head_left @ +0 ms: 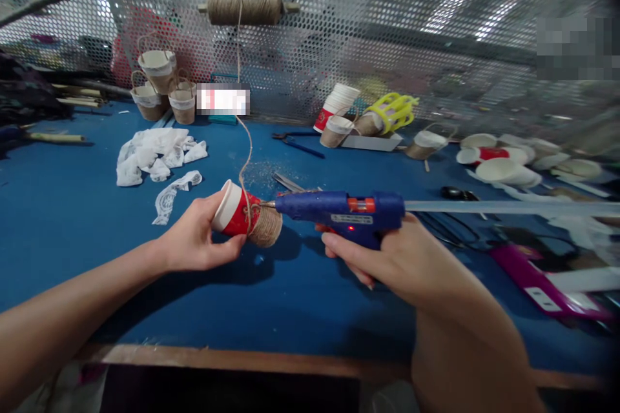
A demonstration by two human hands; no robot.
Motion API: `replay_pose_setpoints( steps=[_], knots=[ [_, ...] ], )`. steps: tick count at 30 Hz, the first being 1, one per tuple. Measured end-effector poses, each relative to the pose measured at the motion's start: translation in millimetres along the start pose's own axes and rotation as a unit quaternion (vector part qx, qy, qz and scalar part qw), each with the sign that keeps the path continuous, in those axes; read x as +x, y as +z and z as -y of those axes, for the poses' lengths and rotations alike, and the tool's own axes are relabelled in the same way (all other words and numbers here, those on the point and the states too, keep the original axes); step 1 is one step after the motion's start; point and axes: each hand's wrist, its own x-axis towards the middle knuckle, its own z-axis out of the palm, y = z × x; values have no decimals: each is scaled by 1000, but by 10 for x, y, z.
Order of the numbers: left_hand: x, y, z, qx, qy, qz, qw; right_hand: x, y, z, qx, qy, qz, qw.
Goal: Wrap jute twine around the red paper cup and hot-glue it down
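Note:
My left hand (pixel 203 235) grips a red and white paper cup (pixel 237 211), tilted on its side with its mouth toward the upper left. Twine (pixel 267 227) is wound around the cup's base end. From there the loose strand (pixel 249 148) runs up to a twine spool (pixel 245 8) on a bar. In my right hand (pixel 382 251) is a blue hot glue gun (pixel 339 206) with a red light lit. Its nozzle meets the cup at the edge of the wound twine. A long clear glue stick (pixel 484 207) sticks out of the gun's back.
White lace pieces (pixel 155 150) lie left on the blue table (pixel 271 316). Finished twine baskets (pixel 157 71) are stacked behind them. Scissors (pixel 287 182), pliers (pixel 300 145) and stacked cups (pixel 339 103) are farther back. At right are loose cups (pixel 506 171) and a purple power strip (pixel 527 281).

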Motion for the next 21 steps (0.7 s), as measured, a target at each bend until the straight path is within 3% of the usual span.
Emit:
replay_pose_setpoints(
  steps=[8,13,21],
  knots=[
    [15,-3,7,-19,2,5,1000,-21,-7,-28,-4,5,28,1000],
    [1,1,10,-19,10,-2,1000,-3,-11,-27,-6,-5,7,1000],
    [16,-10,5,-16,3,6,1000,-13,-14,-31,2,2,23,1000]
  ],
)
